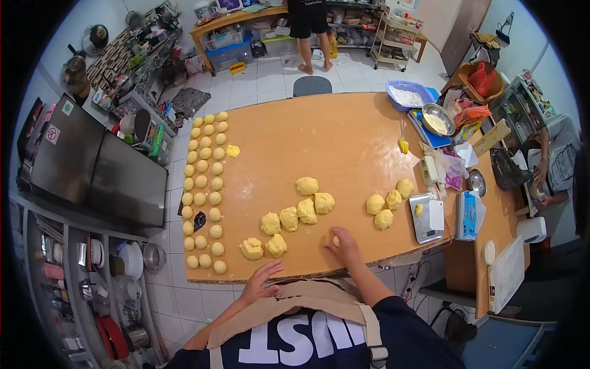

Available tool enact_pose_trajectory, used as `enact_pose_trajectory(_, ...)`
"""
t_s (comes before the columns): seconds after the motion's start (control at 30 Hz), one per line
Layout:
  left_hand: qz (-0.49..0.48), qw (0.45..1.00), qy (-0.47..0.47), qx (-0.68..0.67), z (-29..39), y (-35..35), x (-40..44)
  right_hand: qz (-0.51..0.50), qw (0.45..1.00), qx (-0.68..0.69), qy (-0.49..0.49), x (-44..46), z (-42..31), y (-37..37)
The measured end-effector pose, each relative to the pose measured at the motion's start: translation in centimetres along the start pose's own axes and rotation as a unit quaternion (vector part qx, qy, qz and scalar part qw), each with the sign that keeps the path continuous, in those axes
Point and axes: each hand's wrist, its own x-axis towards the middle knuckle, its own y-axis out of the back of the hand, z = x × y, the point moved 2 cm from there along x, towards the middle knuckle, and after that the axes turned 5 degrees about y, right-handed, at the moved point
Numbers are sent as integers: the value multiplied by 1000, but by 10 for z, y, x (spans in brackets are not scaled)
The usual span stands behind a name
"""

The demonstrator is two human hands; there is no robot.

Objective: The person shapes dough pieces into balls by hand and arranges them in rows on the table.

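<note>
My right hand (346,247) is curled over a small dough piece at the front of the wooden table (264,141), part of the dough showing under its fingers. My left hand (260,283) hangs at the table's front edge, fingers apart, holding nothing. Between and beyond the hands lie several rough yellow dough lumps (276,245). Smooth round dough balls (217,183) stand in three columns along the left edge, with a flat yellow scrap (233,150) beside them. Four smoother lumps (375,204) sit to the right, near a scale (426,218) bearing a small dough piece.
A blue basin of flour (407,95), a metal bowl (438,119) and a tissue pack (469,215) are on the right. A person stands by the back shelves; another sits at far right. A stool (312,87) is behind the table.
</note>
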Motion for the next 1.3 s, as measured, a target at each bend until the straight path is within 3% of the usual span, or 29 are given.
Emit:
enact_pose_trajectory(0.17,0,999,-23,33,4,3,1,-79,995,41,50,-31,6,20)
enact_pose_trajectory(0.27,9,1000,-10,6,0,3,-6,-32,999,-18,-14,-19,9,23)
enact_pose_trajectory(0.37,1,1000,0,0,-1,1,-10,23,999,-31,11,6,-4,1)
enact_pose_trajectory(0.47,-3,999,-18,28,10,5,-4,-9,995,-53,84,-3,-24,-4)
enact_pose_trajectory(0.57,14,999,-28,23,14,6,0,-36,997,-56,29,-31,-45,15)
enact_pose_trajectory(0.63,18,1000,-18,-15,11,3,3,-84,991,-78,-67,-38,-40,22)
enact_pose_trajectory(0.73,21,987,57,-149,15,-10,8,-89,981,-11,-172,-29,-56,31)
enact_pose_trajectory(0.77,20,973,89,-213,19,-13,14,-80,977,28,-197,-16,-66,36)
enact_pose_trajectory(0.83,22,929,151,-338,32,-17,24,-8,988,136,-69,4,-102,37)
enact_pose_trajectory(0.87,10,881,176,-439,41,-17,28,27,981,191,-6,12,-124,39)
enact_pose_trajectory(0.93,-15,753,214,-622,64,-10,35,33,973,173,149,24,-180,57)
enact_pose_trajectory(1.03,-119,669,179,-711,106,14,39,14,930,192,314,32,-226,72)
enact_pose_trajectory(1.07,-191,609,107,-763,97,16,41,3,911,206,357,31,-234,75)
enact_pose_trajectory(1.17,-108,626,98,-766,106,32,33,55,927,141,342,24,-247,88)
enact_pose_trajectory(1.27,-6,762,118,-637,127,39,25,15,952,158,261,28,-268,104)
enact_pose_trajectory(1.3,-1,773,110,-625,128,38,23,16,952,145,268,30,-277,107)
